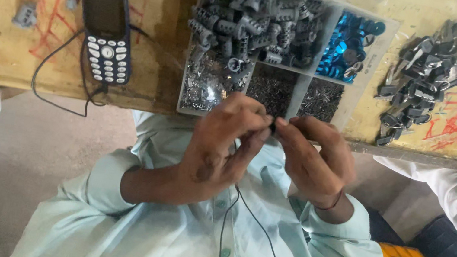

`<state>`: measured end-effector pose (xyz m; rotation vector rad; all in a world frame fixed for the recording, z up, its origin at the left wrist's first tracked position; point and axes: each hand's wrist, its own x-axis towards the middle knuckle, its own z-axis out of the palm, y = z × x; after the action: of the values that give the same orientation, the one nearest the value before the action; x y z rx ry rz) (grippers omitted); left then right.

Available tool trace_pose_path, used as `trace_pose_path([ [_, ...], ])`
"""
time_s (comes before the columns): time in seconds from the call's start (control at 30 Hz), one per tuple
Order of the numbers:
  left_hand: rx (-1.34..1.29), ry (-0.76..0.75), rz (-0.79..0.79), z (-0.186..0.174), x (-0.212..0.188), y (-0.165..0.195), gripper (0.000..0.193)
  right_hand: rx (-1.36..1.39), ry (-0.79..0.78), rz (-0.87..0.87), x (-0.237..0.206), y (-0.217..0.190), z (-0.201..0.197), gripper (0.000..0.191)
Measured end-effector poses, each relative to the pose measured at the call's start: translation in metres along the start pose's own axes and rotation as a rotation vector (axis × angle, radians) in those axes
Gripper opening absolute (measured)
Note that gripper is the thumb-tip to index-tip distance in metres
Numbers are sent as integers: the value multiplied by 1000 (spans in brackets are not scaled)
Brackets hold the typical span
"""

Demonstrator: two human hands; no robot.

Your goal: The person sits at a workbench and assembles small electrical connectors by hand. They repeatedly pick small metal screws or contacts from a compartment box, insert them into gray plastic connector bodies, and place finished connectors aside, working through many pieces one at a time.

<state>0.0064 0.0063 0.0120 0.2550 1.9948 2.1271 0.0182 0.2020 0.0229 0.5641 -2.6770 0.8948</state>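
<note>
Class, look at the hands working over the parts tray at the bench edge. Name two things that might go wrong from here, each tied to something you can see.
1. The left hand and right hand pinch a tiny dark part beyond the bench edge; if it slips, it likely drops to the lap or floor.
2. The heaped grey pieces overtop the tray; a knock might spill them into neighbouring compartments.

A worn yellow wooden bench (pixel 8 51) with red scribbles carries a compartmented parts tray (pixel 365 77) at twelve o'clock, a keypad phone (pixel 106 30) at ten, and loose dark keys (pixel 425 80) at two.
</note>
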Motion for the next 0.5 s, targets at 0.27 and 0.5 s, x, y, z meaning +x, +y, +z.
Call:
trace_pose_path([
  [0.27, 76, -71, 140, -12, 4, -9, 22, 166, -404, 436, 62, 18, -35, 26],
  [0.5, -21, -224, 201, -17, 20, -26, 15, -170, -301, 330, 64, 91, -27, 11],
])
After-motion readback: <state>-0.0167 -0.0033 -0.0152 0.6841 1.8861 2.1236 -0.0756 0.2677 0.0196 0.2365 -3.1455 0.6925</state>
